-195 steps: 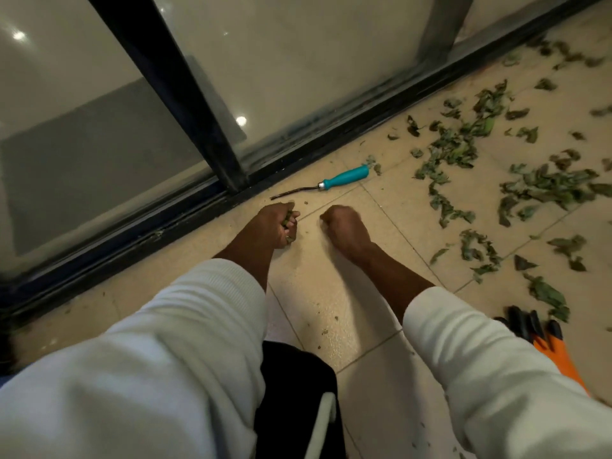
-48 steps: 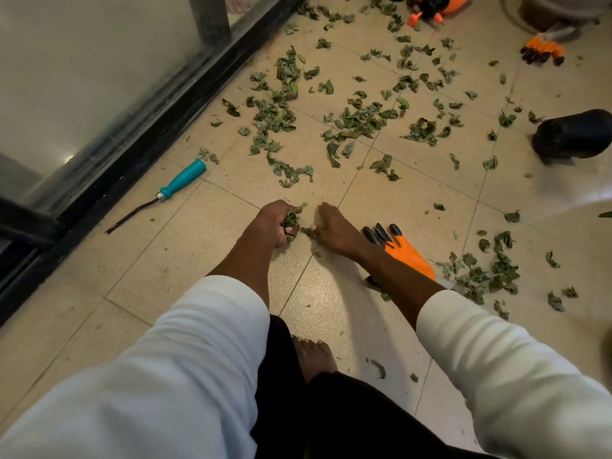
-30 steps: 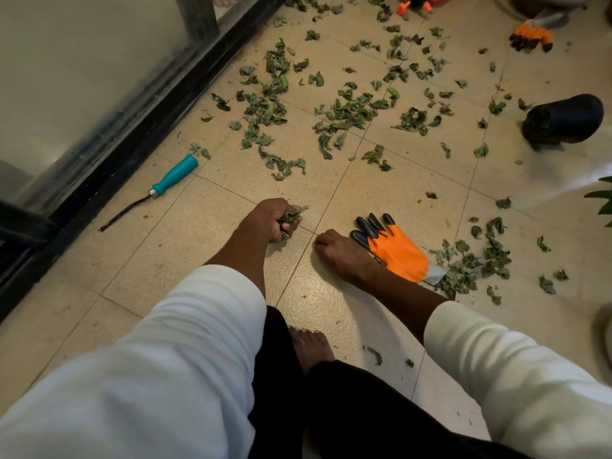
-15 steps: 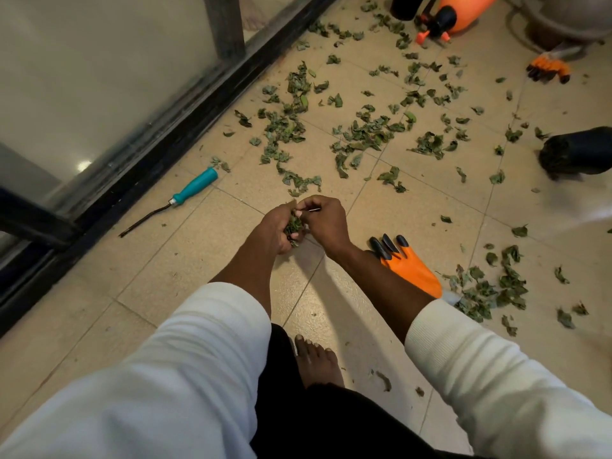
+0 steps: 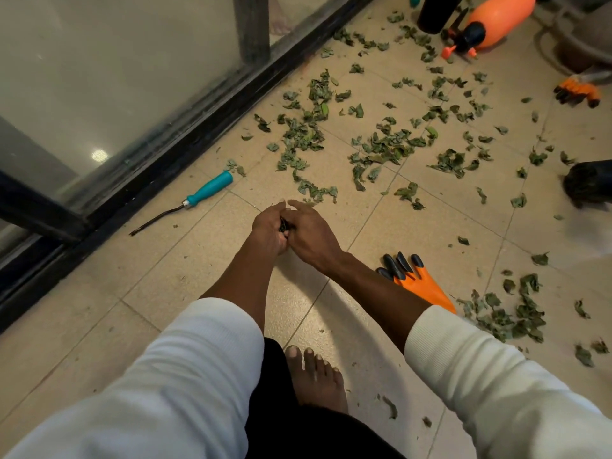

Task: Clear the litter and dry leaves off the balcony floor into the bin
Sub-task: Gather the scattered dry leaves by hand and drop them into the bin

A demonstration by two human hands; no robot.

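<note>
Left hand [image 5: 270, 228] still clutches leaves [image 5: 283, 225] — right hand [image 5: 309, 233] (fingers loose) now pressed alongside, lifted off floor [image 5: 185, 270].

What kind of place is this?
Likely a home balcony used for gardening: tiled floor along a sliding glass door track, dry leaves scattered about, plus an orange sprayer and clawed garden glove.

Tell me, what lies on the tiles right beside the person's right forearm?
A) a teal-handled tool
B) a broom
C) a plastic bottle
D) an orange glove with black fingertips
D: the orange glove lies flat against the right forearm, while the teal-handled tool sits far over by the door track.
</note>
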